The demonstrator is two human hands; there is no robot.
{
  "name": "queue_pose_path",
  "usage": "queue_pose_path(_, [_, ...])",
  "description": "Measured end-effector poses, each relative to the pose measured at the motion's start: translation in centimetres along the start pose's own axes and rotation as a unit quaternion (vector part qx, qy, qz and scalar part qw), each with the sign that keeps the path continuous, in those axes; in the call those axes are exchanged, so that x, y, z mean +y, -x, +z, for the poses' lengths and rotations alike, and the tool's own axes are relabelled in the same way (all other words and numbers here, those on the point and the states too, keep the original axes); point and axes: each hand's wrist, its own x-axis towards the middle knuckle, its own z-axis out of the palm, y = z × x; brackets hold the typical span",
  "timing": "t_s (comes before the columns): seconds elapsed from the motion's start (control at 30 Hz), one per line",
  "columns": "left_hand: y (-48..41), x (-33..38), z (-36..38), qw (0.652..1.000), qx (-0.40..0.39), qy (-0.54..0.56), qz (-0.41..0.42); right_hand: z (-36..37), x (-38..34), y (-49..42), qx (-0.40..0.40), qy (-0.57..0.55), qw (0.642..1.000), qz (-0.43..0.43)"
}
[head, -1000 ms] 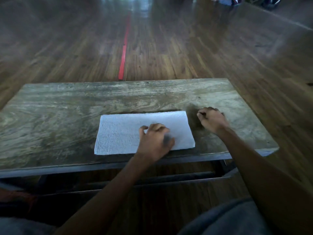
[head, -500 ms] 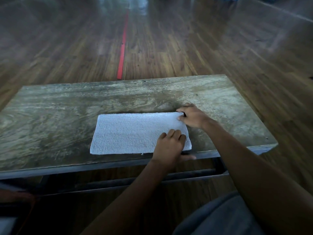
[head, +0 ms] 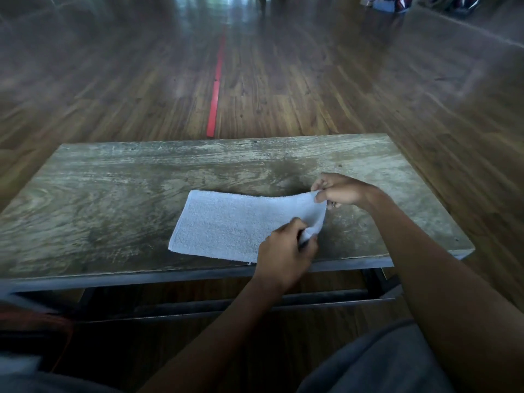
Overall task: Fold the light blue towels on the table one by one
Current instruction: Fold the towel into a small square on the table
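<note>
Nearest, grey clothing (head: 382, 361) fills the lower right, and both bare forearms reach forward over it. Below the surface's near edge runs a dark metal frame (head: 255, 303).

The left hand (head: 283, 256) is at the near edge of the surface (head: 113, 194), its fingers (head: 293, 224) curled and pinching the near right corner of the light blue towel (head: 235, 222).

The towel lies right of the middle of the surface, toward the near side. Its long axis runs left to right, roughly along the near edge. The left end lies flat; the right end is raised off the surface, casting a shadow behind it.

Just beyond, the right hand (head: 343, 191) pinches the far right corner between thumb and fingers (head: 321, 185), holding it up.

Past the surface stretches a dark wooden floor (head: 312, 95) with a red line (head: 214, 100) running away from the viewer. Blurred coloured objects (head: 391, 2) sit at the far right.
</note>
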Motion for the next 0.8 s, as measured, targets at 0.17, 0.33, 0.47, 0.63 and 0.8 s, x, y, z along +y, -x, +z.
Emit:
queue_pose_path(0.17, [-0.6, -0.6, -6.4, 0.988, 0.015, 0.141, -0.064, -0.5, -4.8, 0.4, -0.008, -0.170, 0.982, -0.082])
queue_pose_path(0.33, [-0.2, -4.6, -12.7, 0.996, -0.038, 0.056, -0.053, 0.7, -8.7, -0.1, -0.118, -0.264, 0.951, -0.108])
queue_pose_path(0.47, [0.5, -7.8, -15.1, 0.993, -0.083, -0.022, -0.082, 3.4, -11.7, -1.5, -0.095, -0.141, 0.978, -0.121])
queue_pose_path(0.63, [1.2, -11.6, -16.9, 0.983, -0.102, -0.067, -0.139, 7.0, -15.1, -4.1, -0.057, -0.026, 0.986, -0.157])
queue_pose_path(0.8, [1.4, -14.4, -17.4, 0.966, -0.119, -0.106, -0.205, 11.6, -16.0, -7.5, -0.038, 0.000, 0.982, -0.183])
